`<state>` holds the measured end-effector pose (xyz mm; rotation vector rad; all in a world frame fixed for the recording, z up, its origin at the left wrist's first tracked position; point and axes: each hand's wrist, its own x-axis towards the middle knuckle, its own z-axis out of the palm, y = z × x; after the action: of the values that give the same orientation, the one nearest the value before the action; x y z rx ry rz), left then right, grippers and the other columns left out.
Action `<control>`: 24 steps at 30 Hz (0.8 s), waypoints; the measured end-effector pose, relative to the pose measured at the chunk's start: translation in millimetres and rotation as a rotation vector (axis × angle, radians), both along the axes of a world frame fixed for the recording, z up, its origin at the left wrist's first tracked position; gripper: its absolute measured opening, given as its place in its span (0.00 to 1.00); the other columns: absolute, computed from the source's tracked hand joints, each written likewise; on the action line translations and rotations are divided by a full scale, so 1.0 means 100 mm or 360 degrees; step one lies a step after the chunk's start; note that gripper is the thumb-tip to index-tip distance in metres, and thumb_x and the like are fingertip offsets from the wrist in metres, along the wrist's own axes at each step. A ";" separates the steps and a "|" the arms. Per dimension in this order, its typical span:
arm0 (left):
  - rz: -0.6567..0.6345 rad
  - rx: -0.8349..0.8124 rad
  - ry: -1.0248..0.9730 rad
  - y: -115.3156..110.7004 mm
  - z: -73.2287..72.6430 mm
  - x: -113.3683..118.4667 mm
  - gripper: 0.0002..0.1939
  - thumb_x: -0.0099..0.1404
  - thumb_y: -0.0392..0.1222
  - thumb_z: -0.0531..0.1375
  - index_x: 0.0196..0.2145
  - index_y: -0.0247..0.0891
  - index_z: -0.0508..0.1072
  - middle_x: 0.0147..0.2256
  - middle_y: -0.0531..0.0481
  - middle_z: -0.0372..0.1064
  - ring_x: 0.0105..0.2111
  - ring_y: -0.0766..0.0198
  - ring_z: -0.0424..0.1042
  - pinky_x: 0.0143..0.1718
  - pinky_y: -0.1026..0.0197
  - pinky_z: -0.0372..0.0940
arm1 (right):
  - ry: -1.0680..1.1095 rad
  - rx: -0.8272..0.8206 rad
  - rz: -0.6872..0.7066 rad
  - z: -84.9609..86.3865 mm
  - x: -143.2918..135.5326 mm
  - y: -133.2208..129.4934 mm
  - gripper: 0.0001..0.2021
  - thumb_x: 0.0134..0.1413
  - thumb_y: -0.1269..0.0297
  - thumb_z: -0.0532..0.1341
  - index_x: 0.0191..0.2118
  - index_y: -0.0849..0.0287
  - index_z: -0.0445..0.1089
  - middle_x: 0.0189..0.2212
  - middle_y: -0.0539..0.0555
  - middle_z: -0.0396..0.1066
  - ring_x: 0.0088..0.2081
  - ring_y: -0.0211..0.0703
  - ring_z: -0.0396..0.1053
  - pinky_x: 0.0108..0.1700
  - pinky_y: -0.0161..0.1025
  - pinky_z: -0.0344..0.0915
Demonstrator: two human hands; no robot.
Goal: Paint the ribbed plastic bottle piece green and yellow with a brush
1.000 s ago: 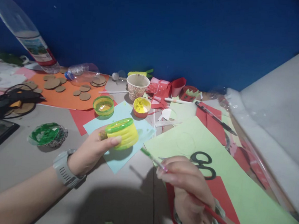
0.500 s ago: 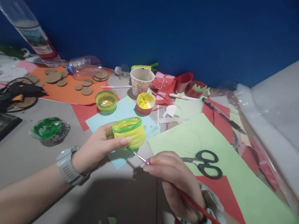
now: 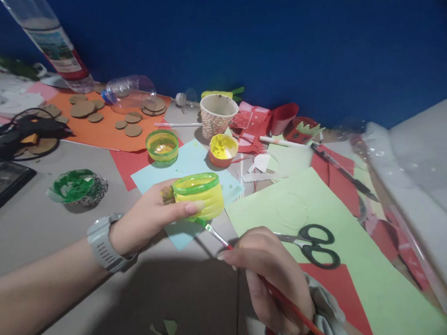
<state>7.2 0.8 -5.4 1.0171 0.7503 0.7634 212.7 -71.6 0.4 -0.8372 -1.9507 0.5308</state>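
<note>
My left hand [image 3: 154, 213] grips a small yellow-painted cup [image 3: 209, 200] with a green rim, thumb across its near side. Pinched in my right hand [image 3: 273, 274] is a red-handled paintbrush [image 3: 220, 235]. Its green-stained bristles meet the cup's lower near side, just below my left thumb; whether they press on it I cannot tell. Behind the held cup stand a clear yellowish cup [image 3: 162, 150] with green bands and a small red-orange cup [image 3: 221, 159] of yellow paint. To the left sits a crumpled patterned cup [image 3: 78, 187] with green paint inside.
Black-handled scissors [image 3: 320, 242] lie on light green paper [image 3: 354, 281] at right. A patterned paper cup [image 3: 216, 118] stands farther back. Cardboard discs [image 3: 84, 109] and a clear plastic bottle [image 3: 130, 94] rest on orange paper [image 3: 105, 136]. A tall bottle [image 3: 53, 45] leans at far left, near black cables [image 3: 21, 131].
The whole view has shifted slightly. The brush's metal collar shows more fully, its tip still at the cup's lower side. Both hands keep their holds.
</note>
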 end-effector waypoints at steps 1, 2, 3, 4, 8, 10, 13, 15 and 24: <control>-0.0005 -0.0004 -0.0004 0.00 0.00 0.00 0.19 0.60 0.44 0.64 0.49 0.36 0.74 0.51 0.39 0.74 0.49 0.48 0.74 0.51 0.50 0.68 | 0.0007 -0.0008 0.0007 0.00 0.00 0.00 0.11 0.63 0.70 0.49 0.44 0.57 0.67 0.25 0.51 0.68 0.27 0.39 0.67 0.33 0.38 0.66; -0.0008 -0.0007 -0.0004 0.00 0.00 0.00 0.19 0.60 0.44 0.64 0.49 0.36 0.74 0.51 0.39 0.74 0.49 0.48 0.74 0.51 0.50 0.68 | 0.0018 -0.0018 0.0009 0.00 0.00 0.00 0.11 0.63 0.69 0.49 0.44 0.57 0.67 0.25 0.51 0.68 0.27 0.39 0.68 0.33 0.38 0.66; -0.0004 -0.0007 -0.0003 0.00 0.00 0.00 0.19 0.60 0.44 0.65 0.48 0.37 0.75 0.51 0.40 0.75 0.49 0.48 0.74 0.51 0.50 0.69 | 0.0021 -0.0034 0.0009 0.00 0.00 -0.01 0.11 0.64 0.69 0.49 0.44 0.56 0.67 0.25 0.52 0.68 0.28 0.40 0.68 0.33 0.39 0.66; 0.0002 -0.0007 0.0002 0.00 0.01 0.00 0.19 0.60 0.44 0.65 0.48 0.37 0.75 0.51 0.40 0.75 0.49 0.48 0.74 0.51 0.50 0.69 | 0.0022 -0.0049 0.0006 0.00 0.00 -0.01 0.11 0.65 0.68 0.49 0.44 0.56 0.67 0.25 0.51 0.68 0.27 0.40 0.68 0.33 0.39 0.66; 0.0003 0.0025 0.0079 0.00 0.03 0.01 0.21 0.58 0.45 0.66 0.48 0.35 0.75 0.50 0.39 0.75 0.48 0.47 0.75 0.50 0.51 0.70 | 0.0099 -0.0102 -0.0027 -0.01 0.01 -0.02 0.11 0.66 0.65 0.49 0.43 0.56 0.68 0.25 0.51 0.68 0.27 0.39 0.68 0.33 0.38 0.66; -0.0001 0.0052 0.0132 0.00 0.03 0.01 0.21 0.57 0.45 0.67 0.48 0.35 0.75 0.49 0.40 0.76 0.47 0.47 0.75 0.48 0.51 0.70 | 0.0128 -0.0127 -0.0057 -0.01 0.01 -0.02 0.11 0.66 0.67 0.49 0.42 0.57 0.69 0.25 0.51 0.68 0.27 0.37 0.67 0.33 0.37 0.66; -0.0007 0.0077 0.0157 0.00 0.03 0.00 0.19 0.58 0.45 0.66 0.47 0.36 0.75 0.47 0.42 0.77 0.46 0.49 0.76 0.46 0.53 0.71 | 0.0103 -0.0095 -0.0040 -0.01 0.03 -0.02 0.11 0.66 0.68 0.49 0.42 0.59 0.69 0.24 0.51 0.67 0.27 0.37 0.67 0.33 0.36 0.65; -0.0020 0.0074 0.0143 0.00 0.03 0.00 0.18 0.59 0.44 0.66 0.46 0.37 0.75 0.47 0.43 0.77 0.45 0.51 0.76 0.46 0.55 0.71 | 0.0131 -0.0054 -0.0017 -0.02 0.02 -0.03 0.10 0.64 0.68 0.49 0.43 0.60 0.68 0.23 0.51 0.67 0.26 0.37 0.66 0.32 0.36 0.65; -0.0009 0.0073 0.0164 0.00 0.01 0.00 0.20 0.57 0.45 0.67 0.46 0.36 0.75 0.47 0.40 0.77 0.45 0.48 0.76 0.46 0.51 0.71 | 0.0383 -0.0133 -0.0058 -0.06 0.06 -0.06 0.06 0.58 0.74 0.54 0.38 0.57 0.66 0.23 0.50 0.63 0.24 0.39 0.64 0.28 0.37 0.66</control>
<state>6.7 1.1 -4.0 1.1060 0.8211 0.7302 218.5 -78.0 -5.5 -0.8194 -1.7004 0.6635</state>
